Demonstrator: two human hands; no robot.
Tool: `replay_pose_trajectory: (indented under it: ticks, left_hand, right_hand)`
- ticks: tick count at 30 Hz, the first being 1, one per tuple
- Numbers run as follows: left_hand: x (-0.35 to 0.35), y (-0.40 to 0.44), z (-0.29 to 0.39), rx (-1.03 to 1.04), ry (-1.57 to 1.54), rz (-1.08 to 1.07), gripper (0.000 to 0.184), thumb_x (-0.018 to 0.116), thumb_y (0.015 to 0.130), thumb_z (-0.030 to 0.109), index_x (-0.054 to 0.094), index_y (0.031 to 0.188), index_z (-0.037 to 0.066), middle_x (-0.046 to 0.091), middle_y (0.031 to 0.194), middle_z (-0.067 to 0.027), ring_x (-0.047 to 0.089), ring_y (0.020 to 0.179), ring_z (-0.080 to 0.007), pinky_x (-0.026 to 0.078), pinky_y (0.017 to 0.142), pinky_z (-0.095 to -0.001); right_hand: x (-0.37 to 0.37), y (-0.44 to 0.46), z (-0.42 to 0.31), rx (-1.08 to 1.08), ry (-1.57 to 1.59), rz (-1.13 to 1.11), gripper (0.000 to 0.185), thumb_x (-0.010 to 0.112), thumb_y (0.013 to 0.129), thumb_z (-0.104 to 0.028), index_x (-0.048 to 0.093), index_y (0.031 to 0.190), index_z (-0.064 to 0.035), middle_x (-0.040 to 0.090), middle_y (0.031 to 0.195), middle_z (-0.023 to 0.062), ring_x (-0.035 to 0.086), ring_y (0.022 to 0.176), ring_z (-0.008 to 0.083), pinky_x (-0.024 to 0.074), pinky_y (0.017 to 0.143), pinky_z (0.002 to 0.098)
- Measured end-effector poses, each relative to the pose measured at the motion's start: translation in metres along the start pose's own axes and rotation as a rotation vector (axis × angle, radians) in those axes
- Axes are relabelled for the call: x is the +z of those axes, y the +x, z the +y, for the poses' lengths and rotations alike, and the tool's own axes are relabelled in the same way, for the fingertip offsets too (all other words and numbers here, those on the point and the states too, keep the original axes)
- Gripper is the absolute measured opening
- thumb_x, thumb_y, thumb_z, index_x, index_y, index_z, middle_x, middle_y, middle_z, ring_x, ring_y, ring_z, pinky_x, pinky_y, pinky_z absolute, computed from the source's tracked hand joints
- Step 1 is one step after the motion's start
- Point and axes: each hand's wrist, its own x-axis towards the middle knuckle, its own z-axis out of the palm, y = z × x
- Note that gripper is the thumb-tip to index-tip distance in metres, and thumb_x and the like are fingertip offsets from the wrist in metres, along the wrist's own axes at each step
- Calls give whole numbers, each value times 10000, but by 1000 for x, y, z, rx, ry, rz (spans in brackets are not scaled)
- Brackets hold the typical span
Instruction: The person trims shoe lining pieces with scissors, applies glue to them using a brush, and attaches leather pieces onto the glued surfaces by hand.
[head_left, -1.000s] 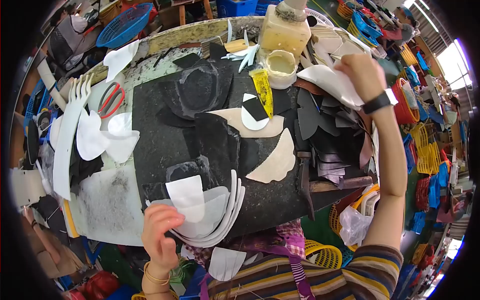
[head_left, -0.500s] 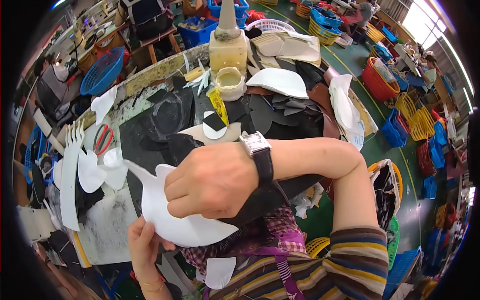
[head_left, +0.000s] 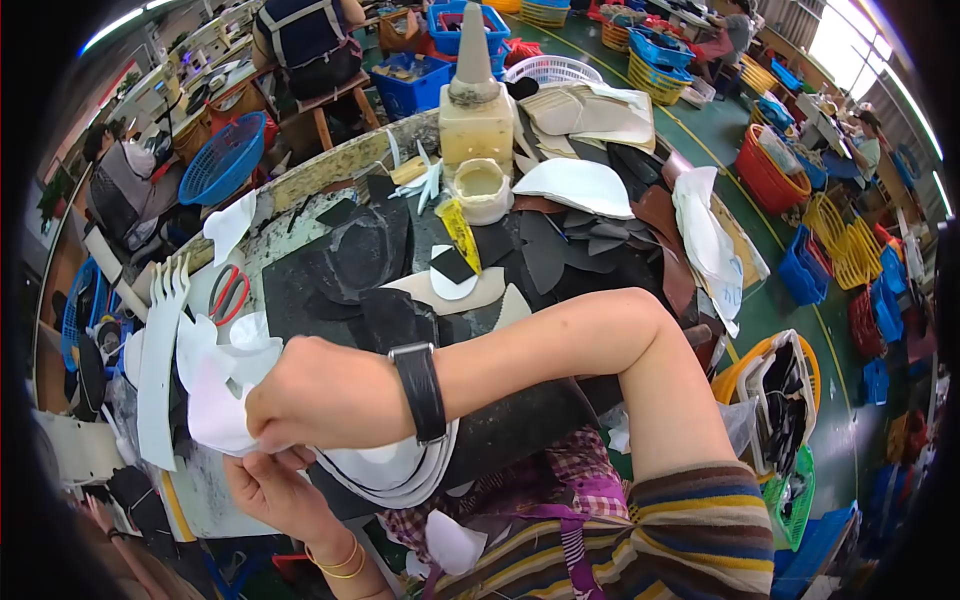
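Observation:
My right hand (head_left: 320, 395) crosses over to the left side of the table, its fingers closed on the edge of a white piece (head_left: 218, 405). Just below it, my left hand (head_left: 275, 490) pinches the lower edge of that same piece. Partly hidden under my right wrist lie stacked white curved pieces (head_left: 400, 475). Beyond them a black sheet (head_left: 510, 425) carries black pieces, a beige piece (head_left: 480, 290) and a yellow tube (head_left: 458, 235). Red-handled scissors (head_left: 230, 295) rest behind the held piece.
A glue bottle (head_left: 478, 135) and an open pot (head_left: 481, 190) stand at the back. White fringed strips (head_left: 160, 370) lie at the left. Dark scraps and a white curved piece (head_left: 573, 188) are at the right. Baskets (head_left: 772, 165) and people at work are beyond.
My right hand went from the back right to the stack, then left with a white piece. My left hand took hold of the piece and moved slightly left and down.

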Motion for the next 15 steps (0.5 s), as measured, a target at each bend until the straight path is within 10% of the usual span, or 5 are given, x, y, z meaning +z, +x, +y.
replay_pose_trajectory:
  ticks: [4, 9, 12, 15]
  left_hand:
    - [-19, -23, -19, 104, 159, 24, 403, 561, 911, 358, 507, 891, -41, 507, 634, -73, 479, 502, -148, 409, 474, -262]
    - [-125, -58, -13, -367, -11, 91, 335, 524, 873, 198, 534, 1041, -90, 634, 760, -199, 572, 475, -184, 455, 391, -266]
    - [-142, -24, 62, -1061, 662, -718, 273, 516, 918, 176, 522, 700, 12, 484, 624, 6, 417, 584, -75, 335, 521, -263]
    - [-178, -30, 50, -860, 455, -751, 272, 505, 898, 212, 531, 924, -57, 579, 688, -107, 506, 500, -133, 408, 440, -264]
  right_hand:
    - [14, 14, 37, 203, 272, 261, 180, 576, 842, -143, 592, 811, 33, 629, 735, 157, 595, 628, 350, 489, 604, 374]
    - [-7, 27, 53, 8, -374, 277, 163, 529, 901, -187, 477, 958, -43, 603, 698, 171, 597, 651, 373, 466, 573, 448]
    - [-33, 31, 54, -134, -427, 229, 162, 556, 882, -198, 495, 884, -49, 585, 676, 132, 592, 621, 346, 472, 545, 421]
    - [-40, 32, 35, -414, -608, 139, 135, 592, 792, -160, 502, 793, -59, 544, 650, 86, 568, 547, 289, 452, 482, 367]
